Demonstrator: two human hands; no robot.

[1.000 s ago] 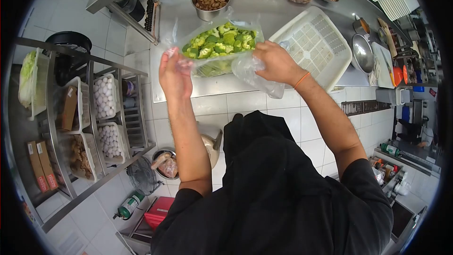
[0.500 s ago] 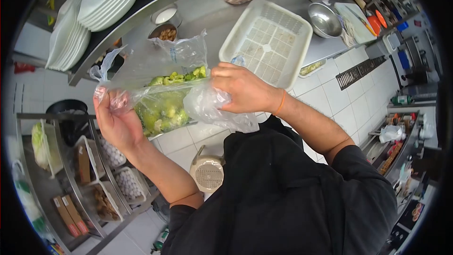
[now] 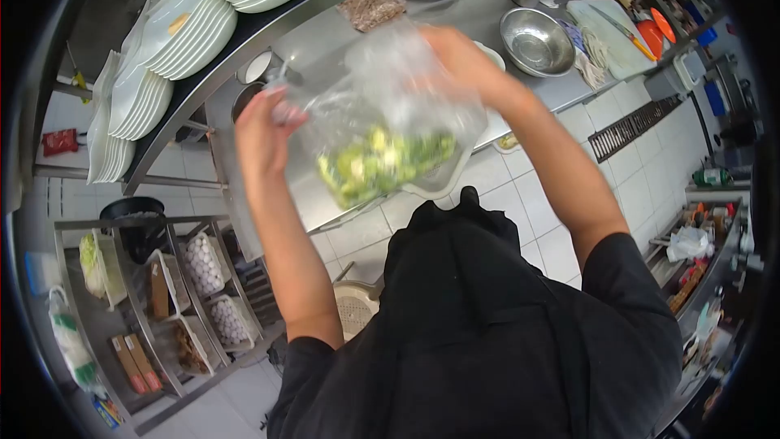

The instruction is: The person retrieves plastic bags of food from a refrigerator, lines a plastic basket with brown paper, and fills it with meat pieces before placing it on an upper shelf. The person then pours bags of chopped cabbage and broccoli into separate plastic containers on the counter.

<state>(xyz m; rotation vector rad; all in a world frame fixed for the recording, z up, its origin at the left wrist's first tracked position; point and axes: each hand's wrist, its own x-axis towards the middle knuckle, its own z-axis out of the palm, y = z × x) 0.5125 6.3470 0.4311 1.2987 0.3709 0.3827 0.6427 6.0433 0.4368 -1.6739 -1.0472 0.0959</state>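
A clear plastic bag (image 3: pixel 390 65) hangs between my two hands above the steel counter, smeared by motion. Green broccoli pieces (image 3: pixel 378 161) lie gathered along its bottom. My left hand (image 3: pixel 264 126) pinches the bag's upper left corner. On the other side, my right hand (image 3: pixel 459 69) is closed on the upper right part of the bag, its fingers blurred and partly behind the plastic. Behind the bag, a white plastic basket (image 3: pixel 447 183) is mostly hidden, with part of its rim showing.
Stacked white plates (image 3: pixel 191 32) stand on the shelf at upper left. A steel bowl (image 3: pixel 536 41) and a cutting board (image 3: pixel 609 36) with a knife (image 3: pixel 621 28) are at the right of the counter (image 3: pixel 321 53). A stool (image 3: pixel 353 313) stands on the floor below.
Both hands have risen and moved away from my body, lifting the bag. It now hangs across the basket, with the broccoli bunched at its bottom. The camera view has shifted too.
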